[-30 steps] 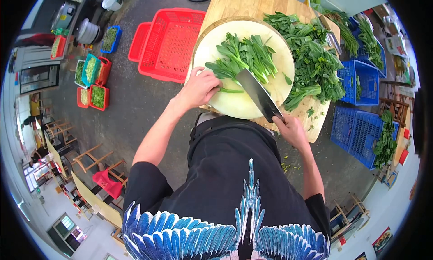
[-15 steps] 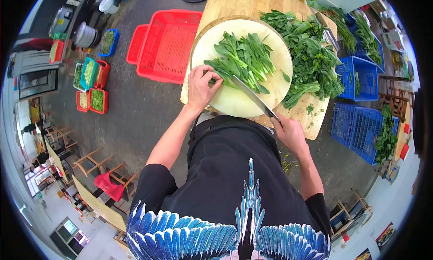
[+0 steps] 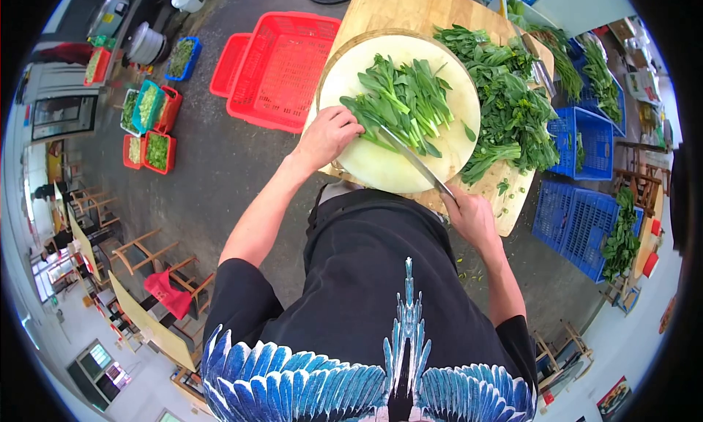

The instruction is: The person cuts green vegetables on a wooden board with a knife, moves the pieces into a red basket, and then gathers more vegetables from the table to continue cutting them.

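A round cutting board lies on the wooden table, with a heap of cut leafy greens on it. My right hand is wrapped round the handle of a kitchen knife. Its blade slants up and left, the tip by the lower edge of the heap. At the board's left rim, my left hand has its fingers curled together beside the leaf ends. Whatever those fingers may hold is hidden. One loose leaf rests on the board's right side.
More leafy greens are piled on the wooden table, right of the board. A red plastic basket stands to the left. Blue crates stand at the right. Tubs of cut vegetables sit on the floor at far left.
My left hand has closed its fingers more and turned over slightly at the heap's left end. The knife stays almost in place against the greens. The whole view has shifted slightly.
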Demonstrator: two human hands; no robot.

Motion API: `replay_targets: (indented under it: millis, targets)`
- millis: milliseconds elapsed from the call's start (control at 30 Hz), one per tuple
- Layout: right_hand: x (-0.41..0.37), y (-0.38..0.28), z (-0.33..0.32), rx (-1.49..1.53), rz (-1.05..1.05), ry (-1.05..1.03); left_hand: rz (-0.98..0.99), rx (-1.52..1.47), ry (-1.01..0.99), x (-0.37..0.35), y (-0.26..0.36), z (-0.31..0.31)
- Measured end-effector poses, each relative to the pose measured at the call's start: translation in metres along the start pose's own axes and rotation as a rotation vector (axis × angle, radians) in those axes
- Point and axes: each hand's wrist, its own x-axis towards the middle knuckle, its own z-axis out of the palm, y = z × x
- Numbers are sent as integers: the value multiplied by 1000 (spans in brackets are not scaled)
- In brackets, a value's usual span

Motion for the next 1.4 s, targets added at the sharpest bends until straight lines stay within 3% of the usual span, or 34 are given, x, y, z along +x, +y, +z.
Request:
replay_targets:
  millis: [200, 433, 633, 733, 1000, 1100, 1200, 1400]
  targets:
    - [-4, -10, -1, 5, -37, 26, -118, -130, -28, 2, 2, 2]
    - [5, -5, 0, -93, -140, 63, -206, -195, 88, -1, 3, 9]
    - [11, -17, -7, -158, -97, -34, -218, -204, 159, -5, 4, 15]
    - [14, -7, 0, -180, -195, 57, -251, -235, 202, -6, 4, 19]
    - [20, -13, -2, -270, -209, 31, -275, -284, 213, -8, -2, 22]
    - [22, -12, -1, -299, -205, 11, -333, -192, 342, -8, 6, 21]
    - [23, -9, 1, -299, -195, -11, -421, -168, 339, -9, 9, 18]
    - [34, -11, 2, -262, -170, -66, -398, -189, 379, -16, 5, 29]
